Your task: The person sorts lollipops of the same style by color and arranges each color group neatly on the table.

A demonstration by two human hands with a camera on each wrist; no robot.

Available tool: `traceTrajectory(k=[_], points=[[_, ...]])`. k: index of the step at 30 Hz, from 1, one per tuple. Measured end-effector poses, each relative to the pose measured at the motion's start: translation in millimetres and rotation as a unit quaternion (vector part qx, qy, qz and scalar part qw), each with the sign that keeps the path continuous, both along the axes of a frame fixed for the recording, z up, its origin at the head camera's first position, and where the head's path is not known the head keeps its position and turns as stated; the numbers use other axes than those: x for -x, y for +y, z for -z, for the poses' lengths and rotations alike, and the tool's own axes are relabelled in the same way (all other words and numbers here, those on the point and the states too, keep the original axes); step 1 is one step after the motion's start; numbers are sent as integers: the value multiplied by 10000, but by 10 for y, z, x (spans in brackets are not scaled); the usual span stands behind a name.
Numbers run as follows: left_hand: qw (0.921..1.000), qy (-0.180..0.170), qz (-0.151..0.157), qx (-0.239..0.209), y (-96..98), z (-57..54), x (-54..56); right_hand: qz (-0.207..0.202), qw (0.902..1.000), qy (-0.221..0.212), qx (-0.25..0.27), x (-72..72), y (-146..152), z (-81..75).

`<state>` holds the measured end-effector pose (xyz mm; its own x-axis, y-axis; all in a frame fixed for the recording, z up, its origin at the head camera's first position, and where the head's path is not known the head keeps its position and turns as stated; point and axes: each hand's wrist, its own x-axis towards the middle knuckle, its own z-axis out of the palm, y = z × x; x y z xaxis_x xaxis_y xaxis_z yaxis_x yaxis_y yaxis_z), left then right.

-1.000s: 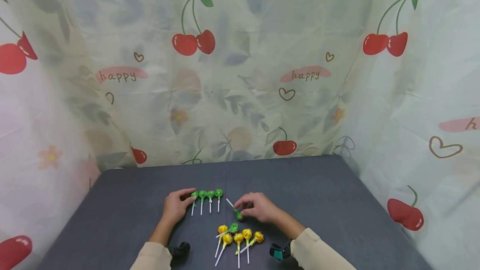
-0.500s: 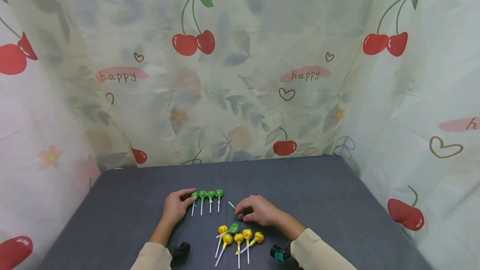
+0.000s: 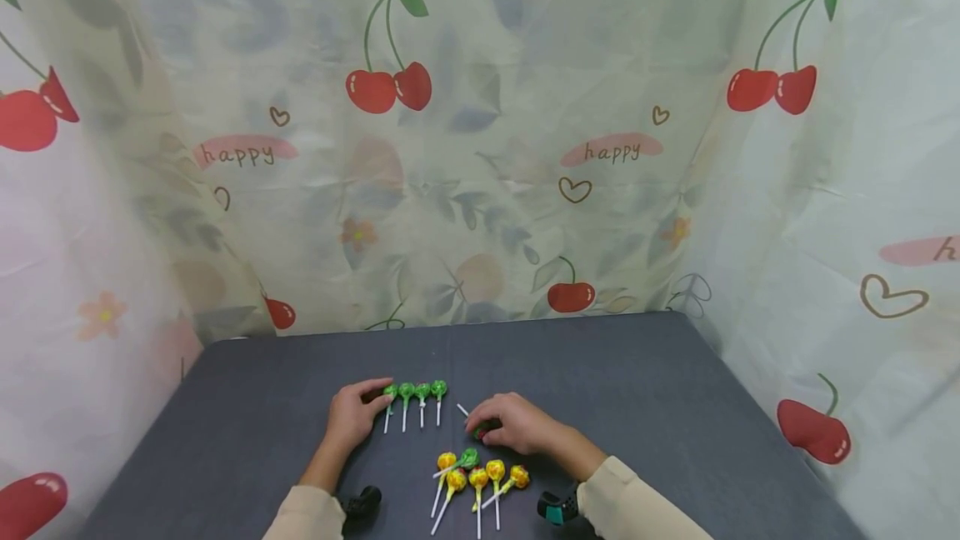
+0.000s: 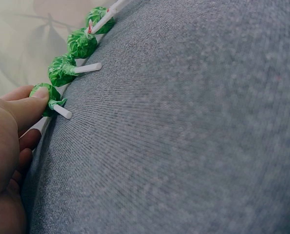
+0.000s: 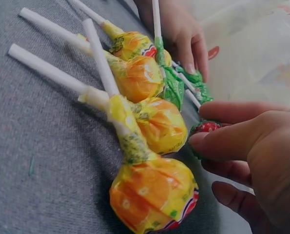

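The leftmost green lollipop (image 4: 52,92) is pinched at its head between the thumb and finger of the left hand (image 3: 350,417). Three more green lollipops (image 3: 422,391) are lined up just to its right, heads toward the far edge of the gray table (image 3: 600,373). A green-and-red lollipop (image 5: 207,127) is held by the right hand (image 3: 516,425), fingers narrowed; its head is partly hidden, its stick angled toward the row. Five yellow lollipops (image 3: 477,478) are grouped nearer the person, two with sticks crossed. A loose green lollipop (image 3: 469,457) is laid among the yellow heads. The table is backed by a cherry-printed curtain (image 3: 480,148).
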<state>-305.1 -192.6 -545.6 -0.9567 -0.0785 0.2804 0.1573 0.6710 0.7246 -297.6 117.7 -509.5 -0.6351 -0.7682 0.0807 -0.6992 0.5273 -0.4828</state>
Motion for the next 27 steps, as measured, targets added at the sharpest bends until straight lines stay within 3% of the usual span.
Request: traceTrajectory(k=[7,11,27], points=[[10000,-23,-13,-10,0,1,3,158,9946,-437,928,-17,-24,-65],[10000,-65,-23,-37,8,-5,-3,232,9895,-480,1345,-21,-33,-111],[10000,-34,17,-3,4,-11,-10,972,9766,-1053,1601,-21,-123,-269]])
